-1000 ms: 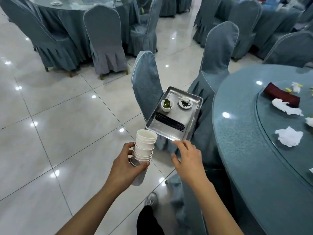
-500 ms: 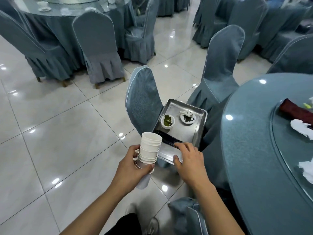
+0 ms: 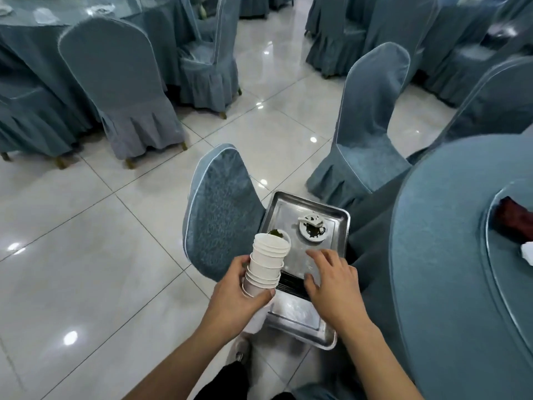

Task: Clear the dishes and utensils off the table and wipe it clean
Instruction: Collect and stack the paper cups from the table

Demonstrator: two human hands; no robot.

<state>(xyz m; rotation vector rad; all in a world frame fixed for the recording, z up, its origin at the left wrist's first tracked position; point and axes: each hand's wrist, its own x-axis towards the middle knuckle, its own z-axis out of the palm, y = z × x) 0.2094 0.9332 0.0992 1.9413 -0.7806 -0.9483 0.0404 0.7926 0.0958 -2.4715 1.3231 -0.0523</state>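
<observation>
My left hand (image 3: 236,293) grips a stack of white paper cups (image 3: 266,265), held over the left side of a steel tray (image 3: 291,319) that lies on a chair seat. On the tray are a small white dish with dark leftovers (image 3: 313,230), a second small bowl with green bits (image 3: 278,233) half hidden behind the cups, and a bundle of black chopsticks (image 3: 291,282). My right hand (image 3: 331,284) hovers over the tray's middle with its fingers spread, holding nothing.
The round table with blue cloth (image 3: 450,255) fills the right side; on its glass turntable (image 3: 501,272) lie a dark red cloth (image 3: 516,223) and a white tissue (image 3: 527,252). Covered chairs (image 3: 222,215) (image 3: 366,125) stand around. Tiled floor lies to the left.
I have come closer to the tray, which now lies below my hands. My right hand has moved from the tray's near edge out over its middle. The cup stack stays in my left hand.
</observation>
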